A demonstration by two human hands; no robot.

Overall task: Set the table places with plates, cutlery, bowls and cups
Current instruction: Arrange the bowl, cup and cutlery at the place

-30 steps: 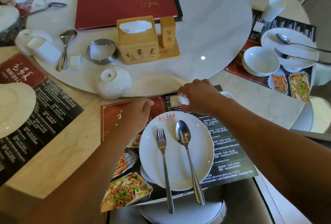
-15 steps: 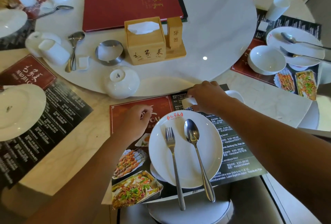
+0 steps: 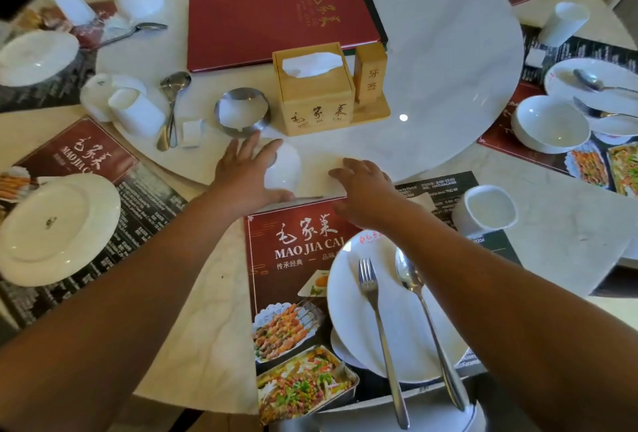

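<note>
Bowl [image 3: 287, 169] partly behind left hand [image 3: 245, 179], right hand [image 3: 365, 192] just beside

Marble table [image 3: 207, 328], round turntable [image 3: 448, 69] on it at upper centre. Printed mats on table: lower centre [image 3: 293, 248], left [image 3: 79, 155], right [image 3: 499, 127]. Menu [image 3: 276, 17] and tissue box [image 3: 316, 100] on turntable.

Marble lazy Susan [image 3: 448, 62] on a pale round worktop [image 3: 207, 328], with table fittings and printed placemats

A red menu book [image 3: 276, 17] lies flat near the turntable's middle, and just in front of it a bamboo tissue box [image 3: 316, 100] shares a wooden base with a toothpick holder [image 3: 370, 76]. A steel ashtray [image 3: 241, 110] sits beside the box. A food-photo placemat [image 3: 293, 245] lies at the near edge, and another placemat [image 3: 79, 158] lies to the left
</note>
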